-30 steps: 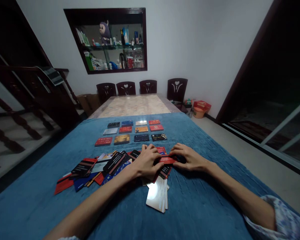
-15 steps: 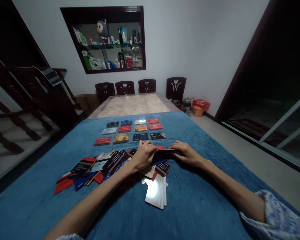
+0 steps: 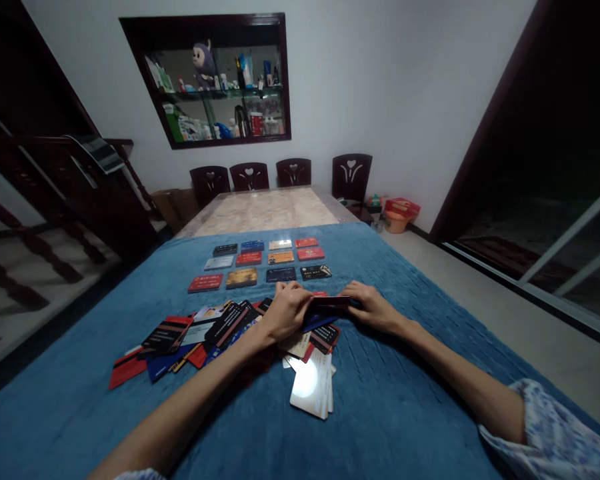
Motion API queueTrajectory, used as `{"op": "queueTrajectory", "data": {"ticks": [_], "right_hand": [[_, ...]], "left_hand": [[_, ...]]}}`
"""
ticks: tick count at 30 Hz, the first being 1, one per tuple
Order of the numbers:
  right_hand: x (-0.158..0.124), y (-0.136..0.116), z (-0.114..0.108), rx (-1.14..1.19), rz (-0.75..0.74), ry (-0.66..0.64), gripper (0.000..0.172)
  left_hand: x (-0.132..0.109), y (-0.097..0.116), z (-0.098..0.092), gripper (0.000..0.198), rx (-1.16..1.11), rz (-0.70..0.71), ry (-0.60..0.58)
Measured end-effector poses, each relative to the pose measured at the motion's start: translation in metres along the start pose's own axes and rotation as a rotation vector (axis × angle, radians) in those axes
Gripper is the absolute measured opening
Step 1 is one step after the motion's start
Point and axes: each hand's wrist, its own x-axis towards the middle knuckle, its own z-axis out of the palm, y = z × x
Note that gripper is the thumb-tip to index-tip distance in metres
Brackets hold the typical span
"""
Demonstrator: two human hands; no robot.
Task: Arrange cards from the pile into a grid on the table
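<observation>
My left hand [image 3: 286, 311] and my right hand [image 3: 373, 307] both pinch the ends of one dark card [image 3: 330, 301], held edge-on just above a blue cloth [image 3: 405, 393]. Under and to the left of my hands lies a loose heap of cards [image 3: 200, 333], red, black and blue. A few pale cards [image 3: 313, 390] lie closer to me. Beyond my hands, several cards lie in neat rows [image 3: 265, 261] on the cloth.
The cloth covers the near part of a long table; its bare marble top [image 3: 265, 210] shows further away. Four dark chairs [image 3: 280, 175] stand at the far end below a wall cabinet [image 3: 215, 80]. A stair railing [image 3: 55, 200] runs along the left.
The card was lifted off the heap and tipped from flat to edge-on between both hands. My hands rose slightly and moved a little away from me.
</observation>
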Motion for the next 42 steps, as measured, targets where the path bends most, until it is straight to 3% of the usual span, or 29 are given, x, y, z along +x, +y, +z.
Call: {"op": "queueTrajectory", "data": {"ticks": [19, 26, 36, 42], "right_hand": [[0.004, -0.009, -0.006, 0.098, 0.046, 0.313, 0.011], [0.005, -0.014, -0.006, -0.082, 0.025, 0.383, 0.012], [0.011, -0.022, -0.001, -0.275, -0.12, 0.276, 0.019], [0.016, -0.03, 0.01, -0.319, -0.261, 0.353, 0.019]], "left_hand": [[-0.001, 0.002, -0.001, 0.026, 0.002, -0.026, -0.005], [-0.001, 0.001, 0.0, 0.024, -0.027, -0.03, 0.05], [-0.002, 0.014, -0.001, 0.023, -0.078, -0.022, 0.11], [-0.003, 0.018, 0.003, 0.015, -0.124, -0.037, 0.096]]}}
